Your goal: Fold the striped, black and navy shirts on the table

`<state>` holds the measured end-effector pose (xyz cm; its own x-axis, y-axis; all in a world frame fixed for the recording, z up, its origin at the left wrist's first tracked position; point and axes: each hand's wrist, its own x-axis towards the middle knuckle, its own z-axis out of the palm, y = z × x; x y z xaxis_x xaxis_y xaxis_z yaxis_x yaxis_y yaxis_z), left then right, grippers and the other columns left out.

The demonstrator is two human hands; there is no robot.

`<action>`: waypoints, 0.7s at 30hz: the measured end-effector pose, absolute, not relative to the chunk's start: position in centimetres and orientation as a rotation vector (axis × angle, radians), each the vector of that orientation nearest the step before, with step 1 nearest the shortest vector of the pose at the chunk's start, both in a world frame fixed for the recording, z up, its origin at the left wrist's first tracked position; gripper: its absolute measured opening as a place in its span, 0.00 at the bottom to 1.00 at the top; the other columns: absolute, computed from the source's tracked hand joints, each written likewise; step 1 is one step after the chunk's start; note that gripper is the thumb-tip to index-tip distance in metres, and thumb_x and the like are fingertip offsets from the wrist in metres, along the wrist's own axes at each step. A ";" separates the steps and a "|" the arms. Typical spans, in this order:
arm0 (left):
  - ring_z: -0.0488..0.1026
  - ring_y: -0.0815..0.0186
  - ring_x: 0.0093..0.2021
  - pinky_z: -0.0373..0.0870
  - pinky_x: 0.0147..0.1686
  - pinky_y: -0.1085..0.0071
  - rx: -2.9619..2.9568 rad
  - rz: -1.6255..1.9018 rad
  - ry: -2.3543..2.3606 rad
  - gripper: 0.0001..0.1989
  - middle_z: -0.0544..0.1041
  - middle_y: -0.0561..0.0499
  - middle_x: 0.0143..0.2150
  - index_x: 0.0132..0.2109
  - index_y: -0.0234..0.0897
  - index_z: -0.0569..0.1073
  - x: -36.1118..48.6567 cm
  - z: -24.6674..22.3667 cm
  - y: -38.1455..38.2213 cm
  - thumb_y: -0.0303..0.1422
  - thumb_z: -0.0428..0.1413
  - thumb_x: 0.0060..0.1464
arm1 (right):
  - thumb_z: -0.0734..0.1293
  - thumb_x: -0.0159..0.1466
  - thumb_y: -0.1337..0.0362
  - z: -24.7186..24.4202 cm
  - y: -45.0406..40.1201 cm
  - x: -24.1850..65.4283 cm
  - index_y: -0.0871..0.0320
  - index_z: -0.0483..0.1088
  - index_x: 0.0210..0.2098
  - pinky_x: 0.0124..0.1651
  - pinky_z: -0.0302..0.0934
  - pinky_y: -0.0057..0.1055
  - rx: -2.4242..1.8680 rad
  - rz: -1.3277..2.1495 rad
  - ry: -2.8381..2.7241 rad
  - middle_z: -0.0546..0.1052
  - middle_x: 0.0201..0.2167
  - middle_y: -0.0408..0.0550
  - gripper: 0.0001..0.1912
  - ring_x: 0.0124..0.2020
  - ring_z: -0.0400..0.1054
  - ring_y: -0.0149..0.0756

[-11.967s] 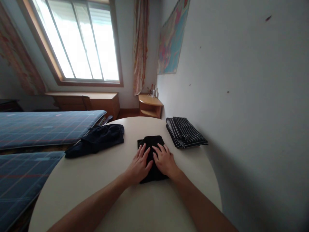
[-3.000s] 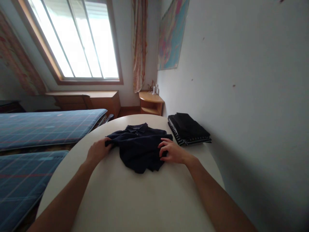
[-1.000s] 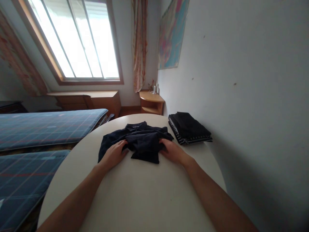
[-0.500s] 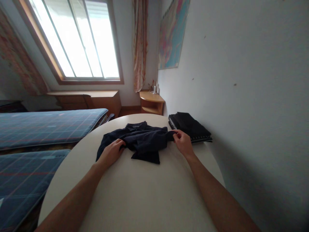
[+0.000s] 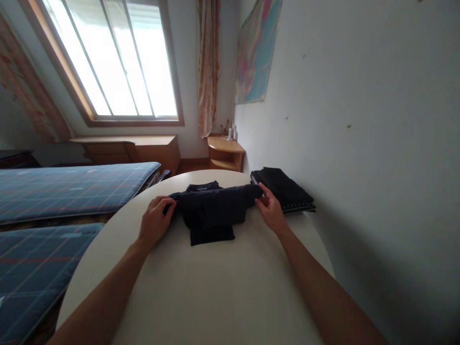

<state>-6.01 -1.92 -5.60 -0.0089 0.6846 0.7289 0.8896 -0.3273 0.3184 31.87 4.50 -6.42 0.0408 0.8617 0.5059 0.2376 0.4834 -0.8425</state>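
1. At the left side of the room, two blue plaid mattresses lie flat, one nearer and one farther, with a gap between them. Beyond them, a wooden desk stands beneath the bright window.

2. Left of the middle of the white round table, the left hand has a narrow grip, its thumb and fingers closed on the left end of the dark cloth.

3. Between the hands, toward the far side of the table, is the navy collared shirt. Its collar lies at the far edge, and a raised band of cloth stretches across just in front of it. A darker, straight-edged part lies flat on the near side. The fabric looks light and soft, probably limp enough to sag or crease if only one end were lifted. It does not look fragile. Both outer ends of the band seem good places to take hold, with light, even tension between them; the flat near part would probably suit a broad palm.

4. On the right of the shirt, the right hand pinches the other end of the band narrowly between thumb and fingers, close to the folded clothes.

5. At the far right of the table, the folded clothes form a low stack near the wall, plain black on top, with pale stripes showing at the lower edge. Farther back are a wooden corner shelf and a wall map.
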 end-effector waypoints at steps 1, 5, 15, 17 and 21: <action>0.72 0.59 0.46 0.69 0.51 0.63 -2.014 -1.276 -1.660 0.10 0.76 0.47 0.42 0.41 0.39 0.73 -6.2 -5.3 -2.0 0.38 0.50 0.62 | 0.67 0.61 0.57 -6.3 4.4 31.9 0.58 0.60 0.66 0.54 0.67 0.43 -1.026 0.617 -1.509 0.75 0.54 0.55 0.35 0.46 0.73 0.41; 0.74 0.63 0.38 0.72 0.45 0.66 -1.948 -1.437 -1.752 0.11 0.76 0.49 0.39 0.39 0.39 0.73 -7.1 -4.5 -2.2 0.40 0.52 0.60 | 0.65 0.62 0.58 -5.9 4.4 32.6 0.60 0.67 0.62 0.56 0.66 0.45 -1.119 0.484 -1.469 0.76 0.53 0.57 0.29 0.51 0.72 0.45; 0.74 0.64 0.26 0.69 0.28 0.70 -1.604 -1.583 -2.246 0.16 0.77 0.52 0.29 0.41 0.39 0.77 -8.1 -3.6 -2.1 0.45 0.54 0.54 | 0.66 0.62 0.56 -5.8 5.1 33.7 0.61 0.76 0.48 0.62 0.61 0.45 -1.108 0.503 -1.286 0.77 0.53 0.57 0.20 0.55 0.71 0.46; 0.76 0.63 0.28 0.71 0.30 0.69 -1.685 -1.579 -2.262 0.17 0.79 0.50 0.33 0.41 0.38 0.77 -7.8 -4.0 -1.7 0.46 0.53 0.54 | 0.65 0.63 0.55 -5.9 5.1 33.5 0.60 0.76 0.49 0.65 0.57 0.45 -1.065 0.572 -1.358 0.74 0.57 0.57 0.21 0.59 0.67 0.45; 0.80 0.57 0.36 0.74 0.38 0.66 -1.928 -1.526 -2.238 0.23 0.81 0.46 0.37 0.47 0.36 0.75 -7.3 -4.7 -1.4 0.49 0.51 0.56 | 0.66 0.62 0.52 -6.3 4.5 33.2 0.57 0.69 0.59 0.70 0.47 0.45 -1.018 0.652 -1.688 0.58 0.69 0.54 0.29 0.69 0.52 0.45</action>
